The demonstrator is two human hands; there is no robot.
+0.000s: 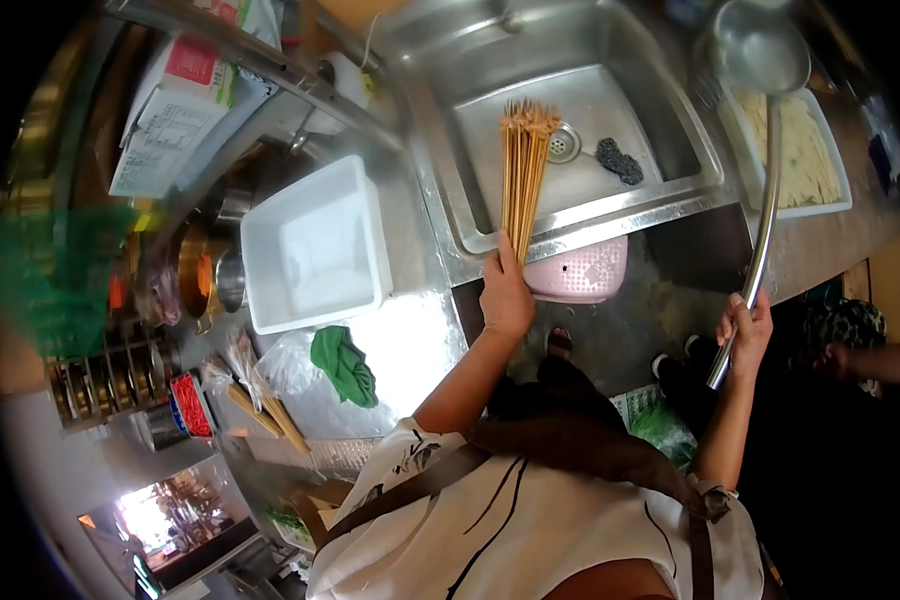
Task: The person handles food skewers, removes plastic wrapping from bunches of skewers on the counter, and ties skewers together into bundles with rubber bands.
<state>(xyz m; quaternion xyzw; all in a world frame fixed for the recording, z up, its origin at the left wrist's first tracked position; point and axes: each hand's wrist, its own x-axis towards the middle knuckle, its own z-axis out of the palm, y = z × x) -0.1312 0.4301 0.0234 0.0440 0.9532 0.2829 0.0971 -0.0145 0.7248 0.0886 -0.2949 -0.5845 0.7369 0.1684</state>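
My left hand point(508, 296) is closed around the lower ends of a bundle of thin wooden skewers point(523, 190). Small brownish pieces, too small to name, sit at their far ends, which reach over the steel sink point(470, 215). A dark scouring pad point(618, 162) lies in the basin beside the drain point(564, 143). On the right, my right hand point(745, 328) grips the long handle of a large metal ladle point(770, 190). Its round bowl is up at the top right, near a white tray point(815, 211) of pale strips.
Left of the sink, a white plastic tub point(315, 245) and a green cloth point(344, 367) rest on the steel counter. Bundled sticks point(270, 405) lie farther left. Under the sink's edge is a pink basket point(580, 272). Another person's hand point(840, 360) shows at the right.
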